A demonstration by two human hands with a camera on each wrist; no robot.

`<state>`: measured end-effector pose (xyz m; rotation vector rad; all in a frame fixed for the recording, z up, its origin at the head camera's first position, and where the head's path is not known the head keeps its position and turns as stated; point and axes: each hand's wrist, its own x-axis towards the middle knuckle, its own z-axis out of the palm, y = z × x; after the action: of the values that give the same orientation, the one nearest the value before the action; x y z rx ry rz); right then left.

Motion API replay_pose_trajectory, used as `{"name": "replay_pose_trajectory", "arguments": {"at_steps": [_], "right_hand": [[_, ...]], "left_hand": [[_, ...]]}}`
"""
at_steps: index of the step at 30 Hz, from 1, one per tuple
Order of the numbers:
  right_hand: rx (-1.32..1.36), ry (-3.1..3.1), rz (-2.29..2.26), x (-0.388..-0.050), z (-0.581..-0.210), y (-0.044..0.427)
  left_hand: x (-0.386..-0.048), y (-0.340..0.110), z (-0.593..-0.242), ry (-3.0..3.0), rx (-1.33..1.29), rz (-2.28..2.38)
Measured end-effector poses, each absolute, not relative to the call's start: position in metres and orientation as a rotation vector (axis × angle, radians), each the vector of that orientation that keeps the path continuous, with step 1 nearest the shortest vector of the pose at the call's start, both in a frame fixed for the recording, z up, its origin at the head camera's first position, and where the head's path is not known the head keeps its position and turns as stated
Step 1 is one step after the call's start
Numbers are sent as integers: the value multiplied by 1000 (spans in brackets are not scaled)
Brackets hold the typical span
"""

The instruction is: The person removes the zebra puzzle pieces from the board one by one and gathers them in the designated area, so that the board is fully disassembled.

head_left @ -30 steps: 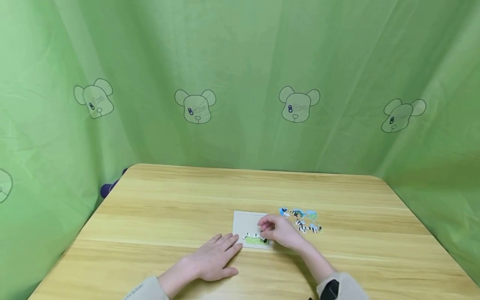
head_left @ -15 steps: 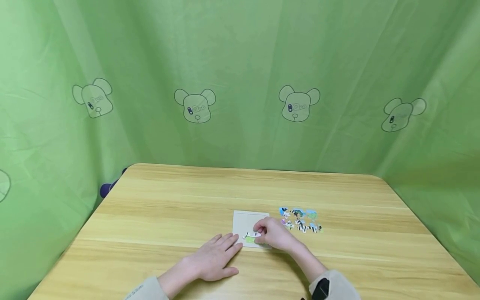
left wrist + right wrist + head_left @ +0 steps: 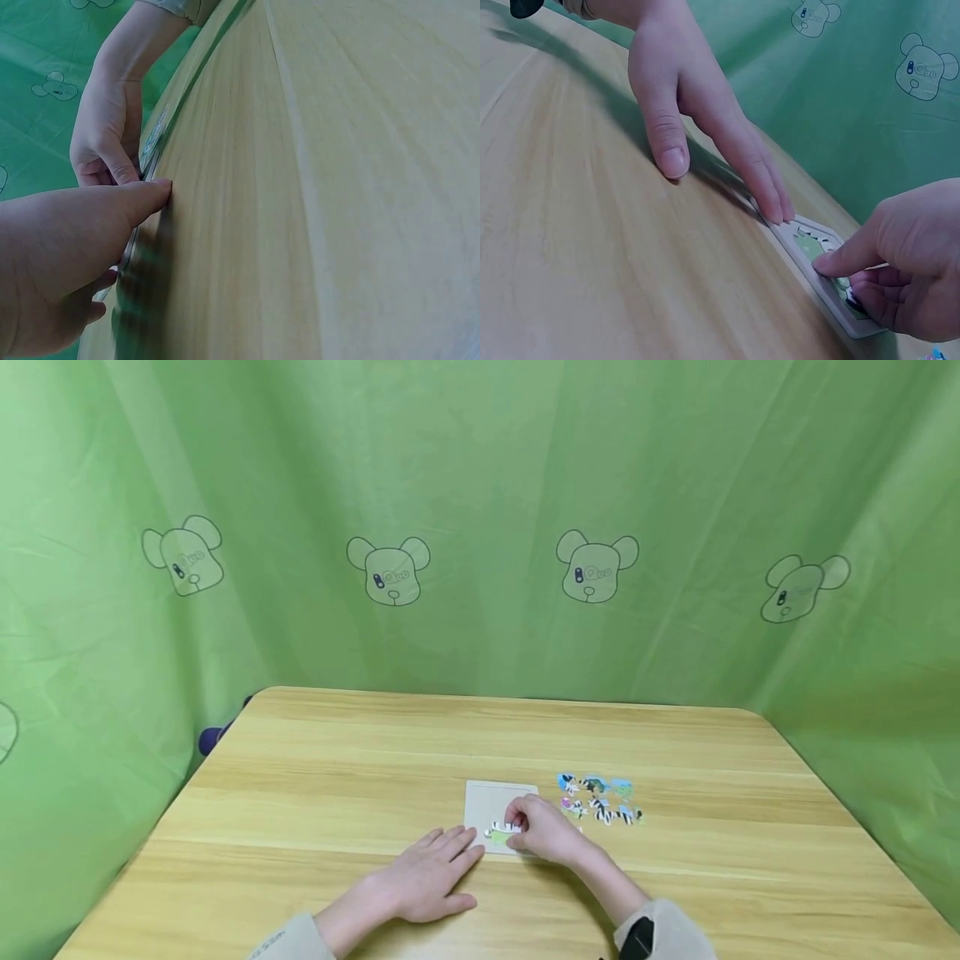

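Note:
A pale square puzzle board [image 3: 483, 800] lies on the table with green and black-and-white puzzle pieces [image 3: 497, 837] along its near side. My left hand [image 3: 429, 878] lies spread on the table, its fingertips touching the board's left edge. Over the board's right part, my right hand [image 3: 551, 831] has its thumb and curled fingers at a puzzle piece, pinching it. In the right wrist view that thumb rests on a green part inside the board's raised rim [image 3: 804, 271]. The right fingers hide much of the pinched piece. The left wrist view shows the board almost edge-on, mostly hidden.
Several loose puzzle pieces [image 3: 602, 811] with zebra stripes, blue and green lie right of the board, behind the right hand. The wooden table [image 3: 300, 793] ends at a green curtain [image 3: 480, 635]. Something purple [image 3: 210, 741] sits beyond the table's left edge.
My right hand has moved slightly left over the board and down onto the pieces, uncovering more loose pieces at the right. My left hand has stayed in place.

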<state>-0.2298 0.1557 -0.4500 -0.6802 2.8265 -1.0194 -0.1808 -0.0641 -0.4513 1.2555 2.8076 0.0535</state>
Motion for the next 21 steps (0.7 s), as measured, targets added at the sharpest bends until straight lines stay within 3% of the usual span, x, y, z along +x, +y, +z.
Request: {"name": "replay_pose_trajectory", "arguments": {"at_steps": [21], "right_hand": [[-517, 2527, -1485, -233, -456, 174]], "left_hand": [[-182, -64, -451, 2804, 1277, 56]]}}
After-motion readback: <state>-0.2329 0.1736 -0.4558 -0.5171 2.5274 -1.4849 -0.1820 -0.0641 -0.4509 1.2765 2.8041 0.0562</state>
